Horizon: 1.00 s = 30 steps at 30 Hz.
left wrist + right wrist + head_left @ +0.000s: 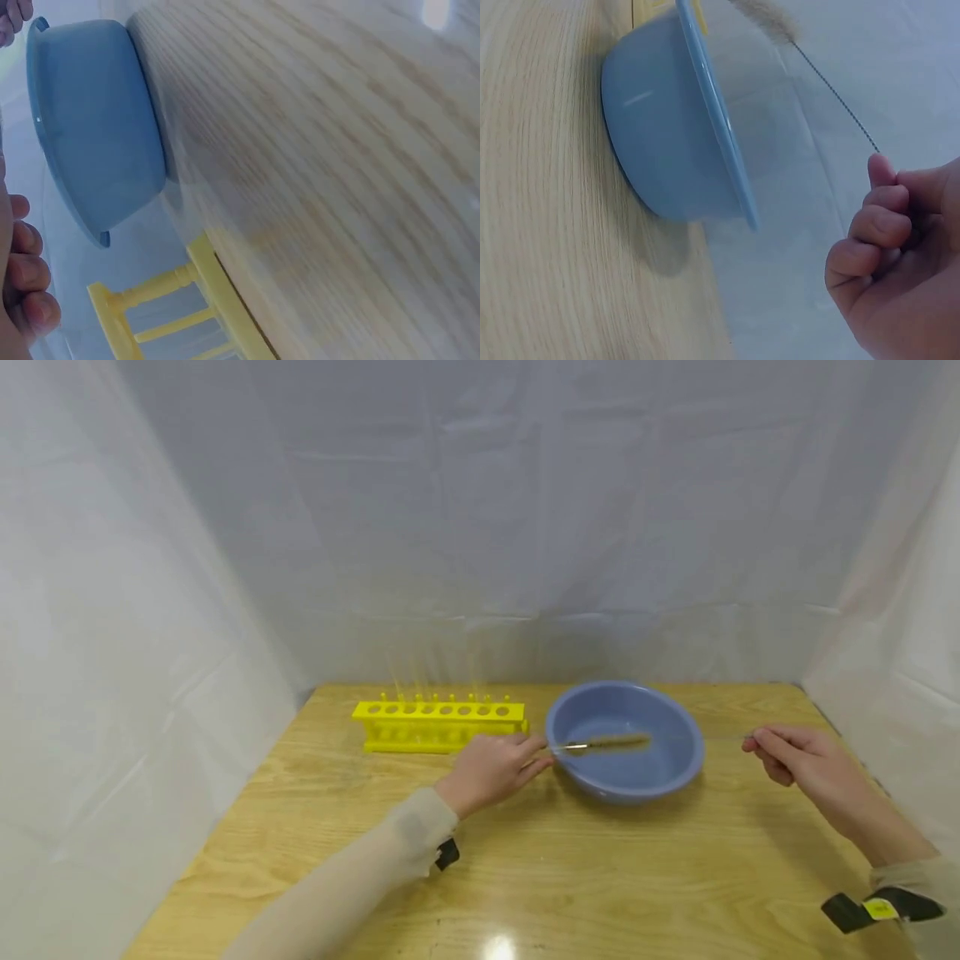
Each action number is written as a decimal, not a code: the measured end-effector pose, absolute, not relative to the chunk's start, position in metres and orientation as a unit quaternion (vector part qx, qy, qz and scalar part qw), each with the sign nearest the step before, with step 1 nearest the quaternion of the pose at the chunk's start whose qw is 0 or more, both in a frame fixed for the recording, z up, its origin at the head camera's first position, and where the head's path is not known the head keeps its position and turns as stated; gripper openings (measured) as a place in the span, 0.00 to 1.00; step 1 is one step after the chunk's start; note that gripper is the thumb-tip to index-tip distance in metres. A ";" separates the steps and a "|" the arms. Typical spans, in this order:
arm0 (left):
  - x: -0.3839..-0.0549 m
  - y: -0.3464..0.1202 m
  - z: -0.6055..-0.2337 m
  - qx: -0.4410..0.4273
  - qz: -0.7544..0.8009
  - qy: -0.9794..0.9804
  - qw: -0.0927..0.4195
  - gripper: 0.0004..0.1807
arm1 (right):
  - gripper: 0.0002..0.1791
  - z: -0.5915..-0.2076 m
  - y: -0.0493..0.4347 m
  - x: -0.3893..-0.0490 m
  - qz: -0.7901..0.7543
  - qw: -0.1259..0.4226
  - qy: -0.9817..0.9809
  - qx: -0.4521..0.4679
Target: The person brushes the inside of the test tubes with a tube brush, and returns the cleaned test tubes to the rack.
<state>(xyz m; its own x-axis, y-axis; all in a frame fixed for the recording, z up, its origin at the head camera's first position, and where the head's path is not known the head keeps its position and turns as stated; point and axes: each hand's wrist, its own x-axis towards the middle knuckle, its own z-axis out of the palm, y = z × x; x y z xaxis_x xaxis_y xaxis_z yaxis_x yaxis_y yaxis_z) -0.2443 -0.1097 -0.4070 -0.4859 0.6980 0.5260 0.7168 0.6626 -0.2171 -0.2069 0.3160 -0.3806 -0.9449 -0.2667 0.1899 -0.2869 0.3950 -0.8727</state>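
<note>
My right hand (pixel 810 768) pinches the twisted wire handle of a test tube brush (pixel 836 97) between thumb and forefinger, the other fingers curled in. The brush's tan bristles (pixel 622 742) lie level above the blue basin (pixel 626 787). At the basin's left rim, my left hand (pixel 495 770) holds a clear test tube (pixel 573 747), which is hard to make out against the basin. The brush's front end reaches the tube's shiny end. In the left wrist view, curled fingers (pixel 30 274) show at the edge, and the tube is hidden.
A yellow test tube rack (pixel 438 712) stands left of the basin, behind my left hand, with several thin clear tubes or rods rising from it. Both stand on a wooden table (pixel 585 877). White sheeting (pixel 525 527) encloses the back and sides.
</note>
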 end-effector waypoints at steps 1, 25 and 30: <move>-0.244 -0.109 -0.407 -0.411 -0.016 -0.861 0.298 0.18 | 0.21 -0.381 0.317 -0.207 0.526 0.012 -0.833 0.169; -0.235 -0.082 -0.395 -0.422 0.003 -0.859 0.291 0.15 | 0.23 -0.372 0.292 -0.209 0.492 -0.019 -0.851 0.181; -0.235 -0.079 -0.395 -0.421 0.000 -0.861 0.286 0.15 | 0.24 -0.370 0.287 -0.211 0.487 -0.029 -0.855 0.174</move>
<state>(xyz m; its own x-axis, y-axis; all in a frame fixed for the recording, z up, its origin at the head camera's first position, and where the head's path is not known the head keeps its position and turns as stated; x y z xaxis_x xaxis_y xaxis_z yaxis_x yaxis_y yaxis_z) -0.2350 -0.0791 -0.3946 -0.4822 0.7250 0.4919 0.7252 0.6453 -0.2401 -0.2109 0.2873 -0.3700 -0.9380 -0.3257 0.1190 -0.2684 0.4647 -0.8438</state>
